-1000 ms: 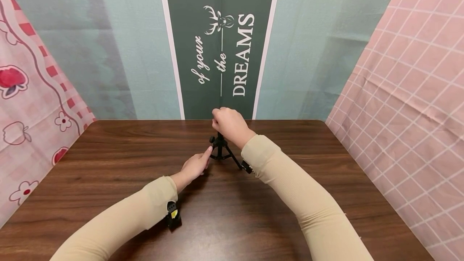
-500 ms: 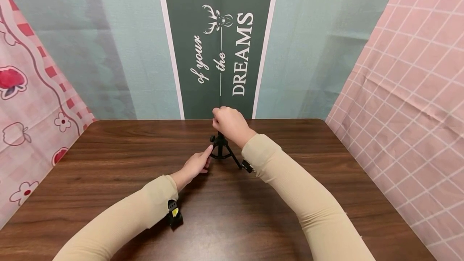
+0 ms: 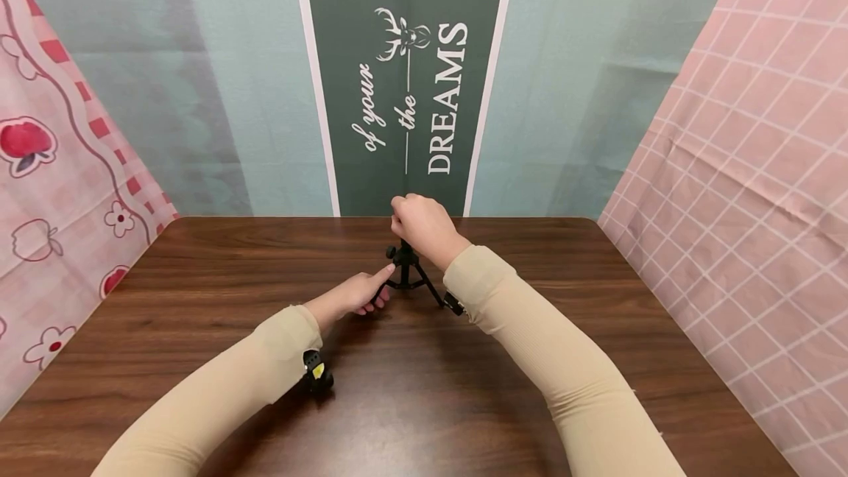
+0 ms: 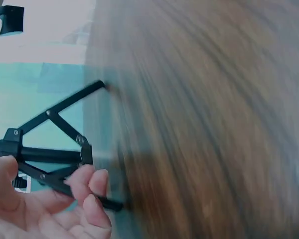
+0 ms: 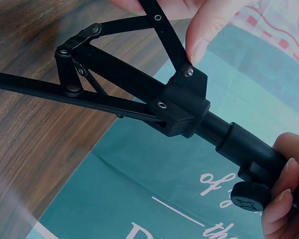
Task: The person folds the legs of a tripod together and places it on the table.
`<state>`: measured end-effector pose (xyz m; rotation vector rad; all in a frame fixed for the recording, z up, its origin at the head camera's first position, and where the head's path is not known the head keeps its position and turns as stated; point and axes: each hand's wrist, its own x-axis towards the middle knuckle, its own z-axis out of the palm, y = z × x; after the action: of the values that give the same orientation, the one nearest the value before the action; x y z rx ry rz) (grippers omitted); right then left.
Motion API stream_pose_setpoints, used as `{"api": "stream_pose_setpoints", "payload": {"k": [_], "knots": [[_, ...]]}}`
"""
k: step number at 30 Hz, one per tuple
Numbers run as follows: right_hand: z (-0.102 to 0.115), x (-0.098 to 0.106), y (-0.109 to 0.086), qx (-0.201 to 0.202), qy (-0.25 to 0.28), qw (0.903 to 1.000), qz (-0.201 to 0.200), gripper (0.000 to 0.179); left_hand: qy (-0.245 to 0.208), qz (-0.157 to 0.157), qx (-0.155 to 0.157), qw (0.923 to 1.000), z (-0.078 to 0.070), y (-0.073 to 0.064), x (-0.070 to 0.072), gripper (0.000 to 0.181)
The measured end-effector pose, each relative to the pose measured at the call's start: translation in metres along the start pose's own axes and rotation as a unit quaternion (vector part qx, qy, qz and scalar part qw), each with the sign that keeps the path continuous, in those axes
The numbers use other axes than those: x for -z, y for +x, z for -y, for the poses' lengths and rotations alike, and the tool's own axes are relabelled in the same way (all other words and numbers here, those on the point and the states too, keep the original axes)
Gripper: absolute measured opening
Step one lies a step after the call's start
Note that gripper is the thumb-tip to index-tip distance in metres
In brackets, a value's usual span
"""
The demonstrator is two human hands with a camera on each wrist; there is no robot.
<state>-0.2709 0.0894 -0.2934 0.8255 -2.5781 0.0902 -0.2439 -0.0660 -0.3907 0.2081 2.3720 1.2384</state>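
Observation:
A black tripod stands at the far middle of the table with its legs spread. My right hand grips its upper tube from above, fingers wrapped round it beside a round knob in the right wrist view. With its fingers curled round the left leg, my left hand holds the tripod lower down. Its thumb lies at the leg's hinge on the hub. Metal braces link the legs to the centre column in the left wrist view. The tripod's top is hidden behind my right hand.
The brown wood-grain table ends at a back edge just behind the tripod. Beyond it hangs a teal curtain with a dark lettered panel. Patterned pink cloths flank both sides. Each wrist carries a small black camera.
My left hand has shifted slightly forward along the left leg, and its fingers now show curled beneath it. My right hand keeps its grip on the upper tube.

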Motion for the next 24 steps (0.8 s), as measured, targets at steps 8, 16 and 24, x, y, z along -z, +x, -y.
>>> {"api": "stream_pose_setpoints", "payload": {"k": [8,16,24], "knots": [[-0.001,0.000,0.000,-0.001,0.003,1.0000,-0.001,0.016,-0.097,-0.023,0.024,0.9947,0.003,-0.003,-0.012,0.062],[-0.001,0.001,0.000,-0.011,0.021,0.9997,0.009,0.018,-0.128,-0.037,0.024,0.9907,0.006,-0.001,-0.018,0.058],[-0.002,0.002,0.000,-0.017,0.032,0.9993,0.008,0.020,-0.142,-0.042,0.007,0.9890,0.008,0.000,-0.019,0.057]]}}
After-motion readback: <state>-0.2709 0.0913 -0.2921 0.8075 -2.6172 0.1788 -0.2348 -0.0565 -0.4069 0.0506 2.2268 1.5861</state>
